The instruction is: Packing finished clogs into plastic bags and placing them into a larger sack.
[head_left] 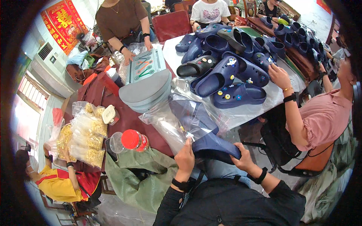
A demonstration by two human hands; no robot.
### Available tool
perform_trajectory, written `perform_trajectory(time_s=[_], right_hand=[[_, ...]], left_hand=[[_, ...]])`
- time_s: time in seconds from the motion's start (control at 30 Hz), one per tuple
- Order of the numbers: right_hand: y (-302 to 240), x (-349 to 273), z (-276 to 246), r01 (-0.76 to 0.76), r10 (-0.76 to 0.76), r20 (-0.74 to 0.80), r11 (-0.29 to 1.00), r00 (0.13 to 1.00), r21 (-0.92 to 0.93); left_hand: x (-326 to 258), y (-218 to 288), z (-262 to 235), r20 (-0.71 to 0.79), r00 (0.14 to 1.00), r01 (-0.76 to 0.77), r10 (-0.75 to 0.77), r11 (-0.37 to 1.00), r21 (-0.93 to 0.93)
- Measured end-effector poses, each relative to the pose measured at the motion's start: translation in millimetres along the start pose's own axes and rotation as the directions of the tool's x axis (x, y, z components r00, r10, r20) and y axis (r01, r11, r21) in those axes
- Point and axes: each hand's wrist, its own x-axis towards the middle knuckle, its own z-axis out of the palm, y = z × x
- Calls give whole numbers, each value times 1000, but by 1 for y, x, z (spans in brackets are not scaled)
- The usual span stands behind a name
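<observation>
Close in front of my body, a navy blue clog [215,146] is held between my two hands. My left hand [184,160] has its fingers closed at the clog's left end, beside a small white charm [189,135]. With thumb and fingers, my right hand [244,159] grips the other end. Just beyond, another navy clog [190,113] lies under or inside clear plastic film [160,122] on the table. Farther off is a pile of navy clogs, among them one with colourful charms [239,96] and a black clog [197,66].
A person's hand [279,77] at right touches the pile. Across the table, another person handles grey sheets [145,67] beside stacked grey rounded pieces [145,90]. Left are a red-lidded jar [134,140], bags of yellow food pieces [88,132] and a green sack [139,180]. More clogs [298,35] stand far right.
</observation>
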Motion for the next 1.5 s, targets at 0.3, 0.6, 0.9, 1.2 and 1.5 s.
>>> perform_trajectory(time_s=[0.3,0.6,0.9,1.2,1.5], right_hand=[[-2,1,19,-39,35,-170,999,985,-25],[-11,6,19,-41,58,-173,994,983,102],[-15,15,45,-9,10,-159,1000,987,5],[-16,34,78,35,-48,-291,998,956,-50],[-8,49,100,34,-82,-258,982,963,-188]], left_hand=[[0,-12,-4,-99,970,-221,220,975,8],[1,-12,-15,-68,995,-63,68,995,72],[0,0,-20,-45,998,-55,54,998,-21],[-6,20,-5,9,990,-141,144,977,-162],[-15,-3,0,60,992,-85,112,938,-337]])
